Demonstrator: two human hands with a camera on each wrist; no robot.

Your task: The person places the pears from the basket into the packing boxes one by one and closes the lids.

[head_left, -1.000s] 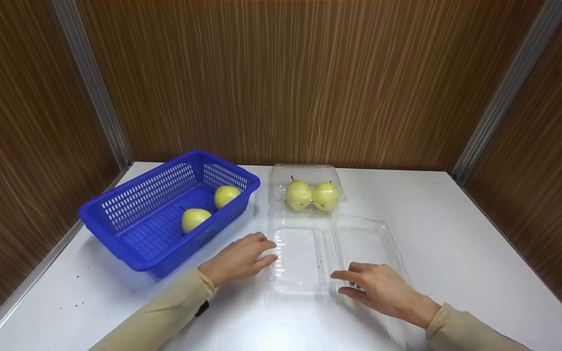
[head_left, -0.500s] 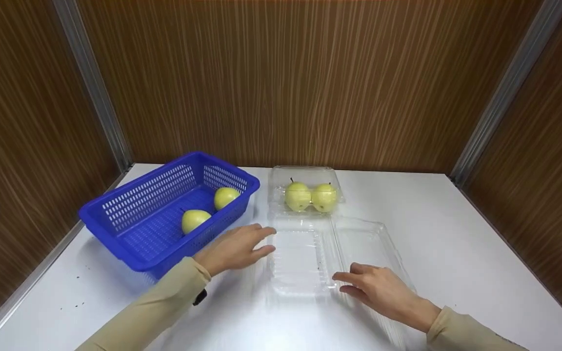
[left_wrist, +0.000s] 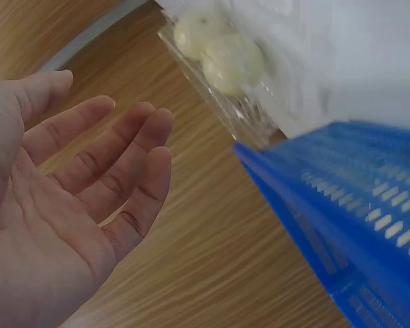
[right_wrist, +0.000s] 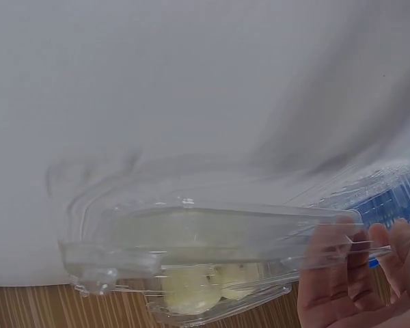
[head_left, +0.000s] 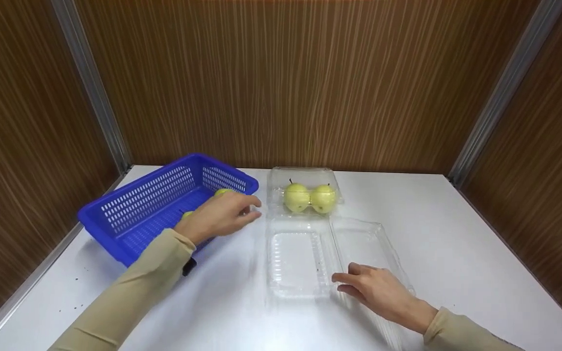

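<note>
From the head we look forward and down across the table (head_left: 447,243); closer in, both our wrist views share its blue plastic basket (head_left: 156,195).

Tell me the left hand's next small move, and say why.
The left hand should probably reach over the blue basket's near rim toward the far yellow-green fruit. That hand is empty, its fingers loosely bent, and close to the basket; two fruits partly show in there, while the open clear container by the right hand holds none.
</note>
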